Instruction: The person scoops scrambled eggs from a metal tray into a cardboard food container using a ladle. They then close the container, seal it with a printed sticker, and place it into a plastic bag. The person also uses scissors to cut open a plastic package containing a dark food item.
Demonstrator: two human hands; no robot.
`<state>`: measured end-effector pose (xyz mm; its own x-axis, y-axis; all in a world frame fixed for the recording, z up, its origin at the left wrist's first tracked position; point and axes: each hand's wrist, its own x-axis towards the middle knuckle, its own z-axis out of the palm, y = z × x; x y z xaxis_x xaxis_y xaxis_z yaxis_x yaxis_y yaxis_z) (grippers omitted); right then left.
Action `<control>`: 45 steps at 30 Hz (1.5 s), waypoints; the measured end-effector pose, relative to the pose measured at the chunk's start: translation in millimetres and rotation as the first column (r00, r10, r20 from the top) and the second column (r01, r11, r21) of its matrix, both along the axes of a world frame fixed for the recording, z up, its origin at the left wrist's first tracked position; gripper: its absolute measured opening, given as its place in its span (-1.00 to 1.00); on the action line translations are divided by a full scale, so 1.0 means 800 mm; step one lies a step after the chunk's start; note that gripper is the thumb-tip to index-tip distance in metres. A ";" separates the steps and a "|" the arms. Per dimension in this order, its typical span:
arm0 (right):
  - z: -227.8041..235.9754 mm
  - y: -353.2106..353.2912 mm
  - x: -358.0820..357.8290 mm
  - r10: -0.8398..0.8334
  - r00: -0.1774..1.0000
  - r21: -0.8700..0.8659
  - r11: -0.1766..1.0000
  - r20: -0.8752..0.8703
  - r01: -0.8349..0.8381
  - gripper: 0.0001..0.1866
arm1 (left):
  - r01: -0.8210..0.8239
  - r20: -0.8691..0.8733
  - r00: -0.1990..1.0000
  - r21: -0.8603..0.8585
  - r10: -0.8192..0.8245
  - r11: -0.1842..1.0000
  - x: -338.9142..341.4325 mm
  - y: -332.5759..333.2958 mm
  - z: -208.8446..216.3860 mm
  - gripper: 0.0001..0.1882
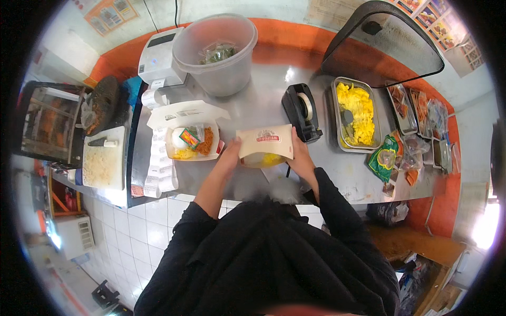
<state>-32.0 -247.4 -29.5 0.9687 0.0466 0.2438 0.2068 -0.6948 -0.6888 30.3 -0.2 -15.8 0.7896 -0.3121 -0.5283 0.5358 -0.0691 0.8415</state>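
Note:
Between my two hands is a cream paper food box [271, 138] with a dark red print on its lid. Its lid is folded over, and yellow food shows at the near side. My left hand [230, 158] grips the box's left end, and my right hand [302, 158] grips its right end. Left of it stands a second paper food box [187, 111] with its lid up, holding white rice, a small colourful sachet, orange-brown food and yellow food. Just beyond my right hand sits a black tape dispenser [301, 113].
A metal tray [337, 138] of yellow food stands right, beside a green packet [383, 158] and several trays of packets. A clear tub [226, 79] and a white label printer [159, 59] with a long paper strip [159, 168] are at back left. A knife lies on a cutting board [103, 166].

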 end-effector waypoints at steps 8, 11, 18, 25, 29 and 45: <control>0.043 0.000 -0.007 0.041 0.977 -0.177 0.981 -0.208 -0.079 0.06 | 0.059 0.241 0.961 0.289 -0.133 0.956 -0.013 0.009 -0.037 -0.38; 0.058 -0.025 -0.003 0.307 0.936 -0.182 0.924 -0.174 -0.337 -0.01 | -0.191 0.739 0.599 0.505 -0.308 0.841 -0.019 0.003 -0.040 -0.36; 0.041 -0.031 0.009 0.415 0.874 -0.459 0.743 -0.254 -0.487 -0.40 | 0.049 0.419 -0.002 0.907 -0.908 0.419 0.009 -0.002 0.019 -0.37; 0.002 0.001 -0.026 0.100 0.994 -0.228 0.968 -0.049 -0.108 -0.38 | 0.050 0.477 -0.014 0.878 -0.879 0.476 0.008 0.001 -0.017 -0.41; 0.027 0.011 -0.033 0.039 0.987 -0.230 0.970 -0.155 -0.074 -0.39 | -0.062 0.476 -0.045 0.876 -0.878 0.478 -0.020 -0.007 0.008 -0.48; 0.037 -0.093 -0.035 -0.419 0.793 0.135 0.843 -0.442 0.520 -0.65 | -0.246 0.557 0.141 0.820 -0.818 0.516 -0.025 -0.022 -0.031 -0.46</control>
